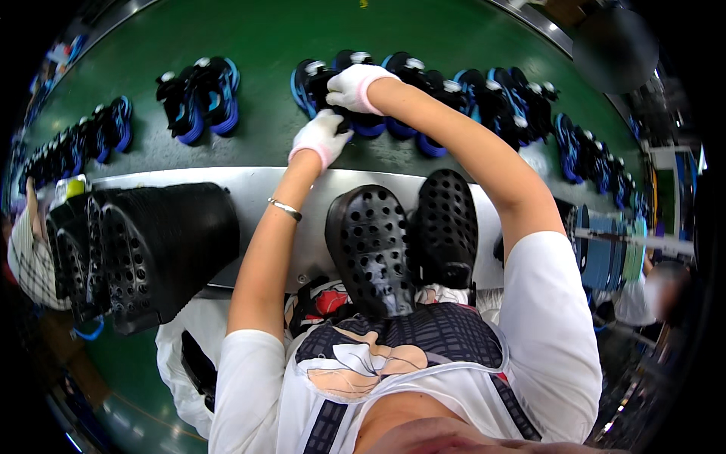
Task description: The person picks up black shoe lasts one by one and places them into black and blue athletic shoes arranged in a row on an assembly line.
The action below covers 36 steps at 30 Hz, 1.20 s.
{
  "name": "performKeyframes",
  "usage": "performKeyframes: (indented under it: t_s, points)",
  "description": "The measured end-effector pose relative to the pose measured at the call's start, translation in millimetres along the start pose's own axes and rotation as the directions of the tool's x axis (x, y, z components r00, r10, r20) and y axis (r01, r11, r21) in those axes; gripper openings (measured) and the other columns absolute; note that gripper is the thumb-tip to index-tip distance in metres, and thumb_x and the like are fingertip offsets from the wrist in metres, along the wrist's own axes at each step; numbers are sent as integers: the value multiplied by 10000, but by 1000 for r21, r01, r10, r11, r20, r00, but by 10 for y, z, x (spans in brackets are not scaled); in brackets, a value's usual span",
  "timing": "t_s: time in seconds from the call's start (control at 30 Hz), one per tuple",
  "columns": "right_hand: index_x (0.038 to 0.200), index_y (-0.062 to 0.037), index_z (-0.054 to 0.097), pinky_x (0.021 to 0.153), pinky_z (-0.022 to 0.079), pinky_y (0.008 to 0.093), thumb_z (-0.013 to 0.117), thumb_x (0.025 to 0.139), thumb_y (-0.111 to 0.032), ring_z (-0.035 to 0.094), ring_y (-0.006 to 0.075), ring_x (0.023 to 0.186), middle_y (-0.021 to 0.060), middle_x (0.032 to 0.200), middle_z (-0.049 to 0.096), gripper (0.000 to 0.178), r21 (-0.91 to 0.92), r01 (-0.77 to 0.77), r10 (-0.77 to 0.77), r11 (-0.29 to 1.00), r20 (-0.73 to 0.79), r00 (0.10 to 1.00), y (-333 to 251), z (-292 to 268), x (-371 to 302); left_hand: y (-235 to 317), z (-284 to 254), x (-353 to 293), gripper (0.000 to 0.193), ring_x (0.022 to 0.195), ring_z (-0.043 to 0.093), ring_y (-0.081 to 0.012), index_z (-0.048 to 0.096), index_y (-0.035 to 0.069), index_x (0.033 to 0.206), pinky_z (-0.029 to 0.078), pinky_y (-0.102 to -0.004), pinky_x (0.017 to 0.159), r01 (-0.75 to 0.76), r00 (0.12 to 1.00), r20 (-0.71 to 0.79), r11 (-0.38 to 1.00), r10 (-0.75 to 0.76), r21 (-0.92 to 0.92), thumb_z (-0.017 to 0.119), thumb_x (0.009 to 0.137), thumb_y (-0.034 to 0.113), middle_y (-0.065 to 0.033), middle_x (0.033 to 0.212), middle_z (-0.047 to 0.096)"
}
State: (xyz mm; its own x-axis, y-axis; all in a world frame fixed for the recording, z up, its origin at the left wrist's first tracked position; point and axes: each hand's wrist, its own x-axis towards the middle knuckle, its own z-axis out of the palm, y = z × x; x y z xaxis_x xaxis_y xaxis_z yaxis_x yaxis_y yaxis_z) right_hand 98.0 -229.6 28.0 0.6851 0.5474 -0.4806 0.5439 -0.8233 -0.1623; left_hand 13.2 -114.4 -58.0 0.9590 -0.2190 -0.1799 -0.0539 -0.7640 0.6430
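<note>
Both my hands wear white gloves with pink cuffs and meet over a row of black-and-blue sneakers on a green surface. My right hand (358, 88) is closed on the upper part of a sneaker (304, 85), its fingertips curled down into the dark material. Just nearer to me, my left hand (322, 138) has its fingers bent together at the near end of the same sneaker, where a dark part shows beside them. The gloves hide much of this shoe. Below my arms, two black sole-shaped pieces full of round holes (372, 242) stand side by side against a metal ledge.
A nested stack of black perforated pieces (166, 242) rests on the metal ledge (302, 250) at left. More sneakers (200, 98) line the green surface (265, 38) to both sides. Blue flat pieces (601, 246) are stacked at right. Other people sit at both far edges.
</note>
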Motion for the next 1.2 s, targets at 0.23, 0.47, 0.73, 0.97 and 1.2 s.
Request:
performKeyframes:
  t_s: [0.23, 0.47, 0.73, 0.97, 1.2]
  points:
    - [999, -93, 667, 731, 507, 347, 541, 912, -316, 631, 269, 759, 123, 860, 662, 270, 306, -50, 182, 951, -420, 889, 653, -11, -1698, -663, 221, 259, 371, 1005, 600, -333, 644, 4, 1051, 485, -382, 880, -202, 958, -190, 975, 216, 88, 684, 841, 307, -164, 1088, 607]
    - [1061, -36, 669, 753, 512, 263, 559, 945, -261, 650, 150, 807, 66, 915, 692, 276, 669, -450, 806, 591, -495, 324, 1187, 653, -3862, -708, 61, 252, 364, 701, 625, -217, 614, 34, 1097, 492, -352, 623, 157, 984, -72, 981, -166, -117, 669, 855, 300, -106, 934, 621]
    - [1117, -165, 625, 890, 477, 364, 570, 863, -248, 589, 298, 1043, 93, 1116, 610, 273, 396, -715, 781, 576, -525, 339, 1365, 1563, -4375, -1170, -467, 334, 451, 1060, 593, -341, 625, 83, 1171, 470, -387, 914, -69, 992, -76, 928, 104, 367, 669, 815, 357, -161, 1150, 601]
    - [1148, -147, 571, 918, 461, 380, 579, 823, -143, 556, 285, 1102, 91, 1166, 565, 326, 265, -759, 766, 594, -473, 434, 1648, 1721, -4231, -883, -558, -39, 409, 1061, 585, -304, 616, 125, 1216, 472, -358, 900, -125, 962, -183, 921, 204, 368, 670, 849, 295, -148, 1198, 560]
    - [1090, -116, 569, 839, 489, 348, 612, 801, -102, 599, 279, 978, 95, 1084, 572, 292, 251, -719, 736, 648, -449, 507, 1580, 1513, -4474, -698, -539, -239, 384, 1084, 573, -304, 630, 103, 1200, 460, -361, 918, -166, 930, -267, 939, 251, 303, 652, 864, 287, -144, 1191, 566]
